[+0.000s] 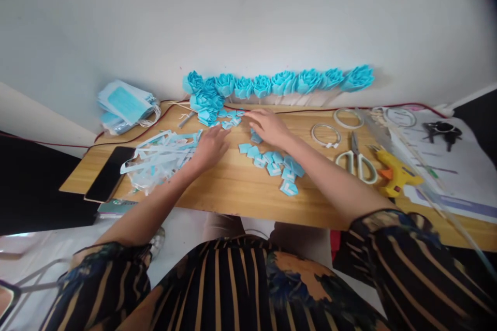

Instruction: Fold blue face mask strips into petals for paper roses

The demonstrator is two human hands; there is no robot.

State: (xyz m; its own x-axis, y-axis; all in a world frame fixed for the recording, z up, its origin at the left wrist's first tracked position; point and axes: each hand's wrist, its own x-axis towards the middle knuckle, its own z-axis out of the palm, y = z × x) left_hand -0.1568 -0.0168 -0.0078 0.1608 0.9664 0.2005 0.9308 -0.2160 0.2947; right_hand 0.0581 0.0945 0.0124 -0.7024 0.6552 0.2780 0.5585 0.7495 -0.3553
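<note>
My left hand (212, 147) rests low over the table with its fingers stretched forward, holding nothing that I can see. Just beyond its fingertips lie small folded blue pieces (232, 123). Reaching in from the other side, my right hand (268, 128) has its fingers apart, and its fingertips are near the same pieces. A blue piece (256, 136) shows partly under that palm. Closer to me, between my forearms, a loose group of folded blue pieces (273, 168) is spread on the wood. Blue fabric-like flowers (207, 106) are heaped beyond my left hand.
More blue flowers (283, 83) line the wall. Left are face masks (130, 106), white strip scraps (163, 158) and a black phone (110, 173). Right are scissors (355, 158), a yellow glue gun (398, 173), rolls of tape or wire (325, 135) and keys (442, 128) on paper.
</note>
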